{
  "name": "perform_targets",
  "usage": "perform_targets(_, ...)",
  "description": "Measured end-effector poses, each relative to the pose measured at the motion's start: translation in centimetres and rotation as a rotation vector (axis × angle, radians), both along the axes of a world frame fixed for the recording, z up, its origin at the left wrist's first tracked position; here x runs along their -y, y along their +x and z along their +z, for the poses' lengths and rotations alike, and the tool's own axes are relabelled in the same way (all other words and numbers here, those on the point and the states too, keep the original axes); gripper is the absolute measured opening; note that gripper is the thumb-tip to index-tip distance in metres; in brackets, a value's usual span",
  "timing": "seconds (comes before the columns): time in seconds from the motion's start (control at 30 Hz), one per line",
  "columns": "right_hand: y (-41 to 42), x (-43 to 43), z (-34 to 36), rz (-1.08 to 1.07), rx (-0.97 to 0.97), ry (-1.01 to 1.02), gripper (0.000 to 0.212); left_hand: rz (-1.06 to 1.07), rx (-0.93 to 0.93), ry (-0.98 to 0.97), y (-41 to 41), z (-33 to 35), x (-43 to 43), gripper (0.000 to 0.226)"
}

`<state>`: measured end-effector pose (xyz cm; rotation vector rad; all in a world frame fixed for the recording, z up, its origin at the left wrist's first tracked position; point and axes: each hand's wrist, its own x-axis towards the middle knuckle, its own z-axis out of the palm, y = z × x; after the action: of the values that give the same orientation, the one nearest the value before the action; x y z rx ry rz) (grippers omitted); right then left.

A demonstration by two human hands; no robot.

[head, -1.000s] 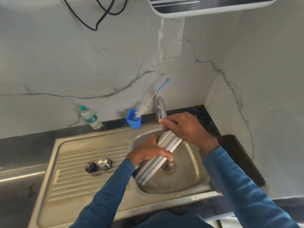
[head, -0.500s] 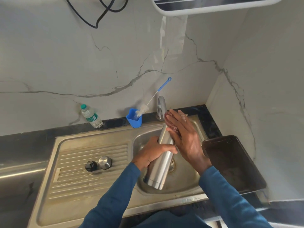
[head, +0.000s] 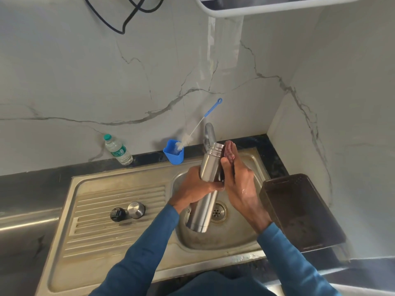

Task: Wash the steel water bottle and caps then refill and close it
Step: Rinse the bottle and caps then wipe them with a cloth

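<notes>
Over the sink basin (head: 241, 233) I hold the steel water bottle (head: 208, 167) nearly upright, its open threaded mouth just under the tap (head: 209, 133). My left hand (head: 195, 189) grips the bottle around its middle. My right hand (head: 237, 178) lies flat against the bottle's right side with straight fingers reaching up to the neck. A black inner cap (head: 117, 214) and a steel outer cap (head: 136, 209) sit side by side on the ribbed drainboard (head: 102, 210). No water stream is visible from the tap.
A blue cup (head: 173, 154) holding a bottle brush (head: 199, 124) stands behind the sink, left of the tap. A small plastic water bottle (head: 118, 149) stands by the wall. A dark brown tray (head: 299, 212) lies right of the basin. A white appliance (head: 277, 5) hangs overhead.
The bottle has swung from a slant across the basin to nearly upright under the tap. My right hand came off its mouth and now lies flat along its side.
</notes>
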<state>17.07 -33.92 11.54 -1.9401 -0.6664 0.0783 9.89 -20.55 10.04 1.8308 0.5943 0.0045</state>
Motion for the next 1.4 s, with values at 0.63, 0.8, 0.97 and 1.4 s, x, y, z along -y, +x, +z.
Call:
perform_targets(0.63,2.9,0.9,0.3,0.0,-0.513,0.345,0.043,-0.067,-0.093,0.285,0.1,0.1,-0.8,0.045)
perform_targets(0.8,3.6,1.1,-0.5,0.032,-0.461,0.281,0.046,-0.164,-0.124,0.358,-0.3,0.3,-1.5,0.049)
perform_targets(0.97,4.8,0.9,0.8,0.037,-0.485,0.142,0.037,-0.268,-0.174,0.413,-0.3,0.1,-1.2,0.057)
perform_targets(1.4,3.5,-0.5,0.7,0.35,0.339,-0.188,0.03,-0.214,-0.273,0.62,0.5,-0.5,-3.3,0.052)
